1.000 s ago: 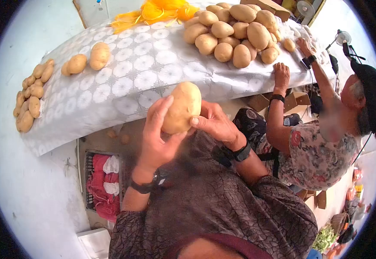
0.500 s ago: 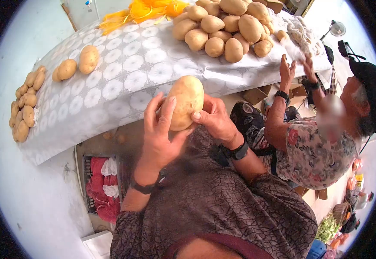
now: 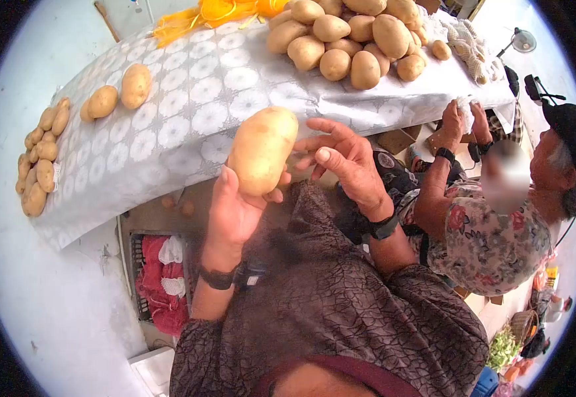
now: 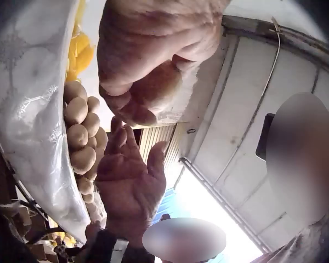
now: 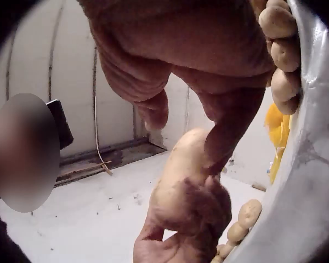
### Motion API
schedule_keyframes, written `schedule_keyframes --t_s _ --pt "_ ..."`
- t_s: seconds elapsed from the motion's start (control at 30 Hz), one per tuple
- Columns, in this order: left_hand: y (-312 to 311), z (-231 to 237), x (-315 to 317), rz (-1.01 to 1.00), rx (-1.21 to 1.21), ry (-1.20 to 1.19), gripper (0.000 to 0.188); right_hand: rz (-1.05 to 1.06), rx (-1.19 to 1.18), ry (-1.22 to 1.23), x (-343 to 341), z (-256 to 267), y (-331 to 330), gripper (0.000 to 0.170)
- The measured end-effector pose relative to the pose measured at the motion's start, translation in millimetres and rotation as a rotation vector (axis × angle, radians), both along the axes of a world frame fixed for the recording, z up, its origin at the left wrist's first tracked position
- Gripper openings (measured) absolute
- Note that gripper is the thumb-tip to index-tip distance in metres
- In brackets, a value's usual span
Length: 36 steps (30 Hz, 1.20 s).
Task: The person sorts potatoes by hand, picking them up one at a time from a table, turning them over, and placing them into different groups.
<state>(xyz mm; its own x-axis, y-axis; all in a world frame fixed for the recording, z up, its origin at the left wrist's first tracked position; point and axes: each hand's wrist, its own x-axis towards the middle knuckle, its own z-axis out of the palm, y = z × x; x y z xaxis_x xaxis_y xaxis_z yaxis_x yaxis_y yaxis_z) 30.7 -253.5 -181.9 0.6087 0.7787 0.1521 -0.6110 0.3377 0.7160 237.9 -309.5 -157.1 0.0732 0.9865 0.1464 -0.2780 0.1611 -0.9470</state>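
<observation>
- Small potatoes (image 3: 43, 152), a group, gathered at the far left end of the table.
- Loose potatoes (image 3: 103, 102), brown, two in a touching pair, with an upright oval one (image 3: 136, 86) just to their right.
- Crate (image 3: 137, 264), black, on the floor below the table edge; contents: red mesh (image 3: 152, 304) and white mesh (image 3: 171, 251).
- Tablecloth (image 3: 162, 126), silver-grey, printed with white rosettes, covering the table.
- Yellow netting (image 3: 215, 12), crumpled, at the table's far edge.
- Left hand (image 3: 235, 212), grasping, fingers curled round the lower end of a large potato.
- Large potato (image 3: 263, 151), pale, tilted, held up before the near edge of the table.
- Right hand (image 3: 351, 162), loose, fingers spread, beside the large potato; cannot tell whether the fingertips touch it.
- Potato pile (image 3: 345, 46), heaped on the table.
- White netting (image 3: 470, 46), bunched right of the pile.
- Second person (image 3: 490, 245), black cap, floral top, seated at right, both hands at a white item (image 3: 464, 114).
</observation>
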Motion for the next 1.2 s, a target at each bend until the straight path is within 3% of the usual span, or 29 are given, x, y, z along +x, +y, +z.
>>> schedule_keyframes --t_s 0.03,0.13,0.5,0.67,1.1,1.2 --pt "1.7 -2.8 -1.3 -0.137 -0.125 -0.100 0.074 0.001 0.000 0.001 1.0 -0.6 0.5 0.053" --pt "0.3 -1.8 -2.1 -0.157 -0.182 -0.084 0.081 -0.016 0.037 -0.024 3.2 -2.9 1.3 0.053" --pt "-7.4 -6.4 -4.5 -0.316 -0.090 0.073 0.087 0.095 0.014 0.051 2.3 -6.4 -5.6 0.059" --pt "-9.5 -7.9 -4.7 -0.218 0.058 0.276 0.089 0.104 0.017 0.049 3.5 -13.6 -5.7 0.055" --pt "-18.1 1.0 -3.3 -0.082 0.195 0.234 0.079 0.096 0.050 0.044 7.8 -13.0 -12.8 0.045" --pt "-19.5 2.3 -4.6 -0.068 0.100 0.193 0.079 0.140 0.043 0.084 8.8 -14.7 -13.2 0.039"
